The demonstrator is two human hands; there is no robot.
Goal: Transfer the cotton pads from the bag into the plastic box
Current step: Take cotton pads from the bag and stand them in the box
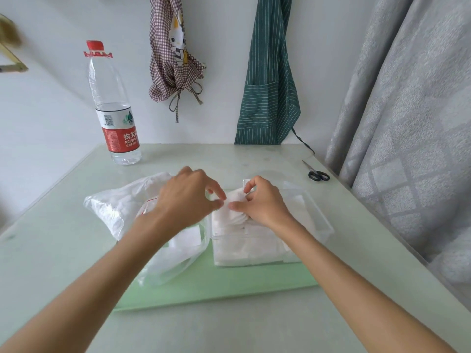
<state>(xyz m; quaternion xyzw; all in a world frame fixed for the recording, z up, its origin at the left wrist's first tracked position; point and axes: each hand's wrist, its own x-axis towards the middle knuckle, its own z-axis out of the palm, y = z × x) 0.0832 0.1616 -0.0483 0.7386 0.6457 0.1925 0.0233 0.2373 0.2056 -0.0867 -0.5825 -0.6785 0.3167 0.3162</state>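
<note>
A clear plastic bag (119, 210) with white cotton pads lies on the table at the left, its red-striped mouth under my left wrist. To its right stands a clear plastic box (321, 220) holding several white pads. Over the box's left part, a fanned stack of round cotton pads (235, 212) is held from both sides. My left hand (188, 197) pinches the stack's left edge with thumb and fingertips. My right hand (262, 202) grips the stack's right side with curled fingers.
A green mat (229, 284) lies under the bag and box. A water bottle (112, 108) stands at the back left, and black-handled scissors (317, 173) lie at the back right. Two aprons hang on the wall; a grey curtain (407, 123) borders the table's right edge.
</note>
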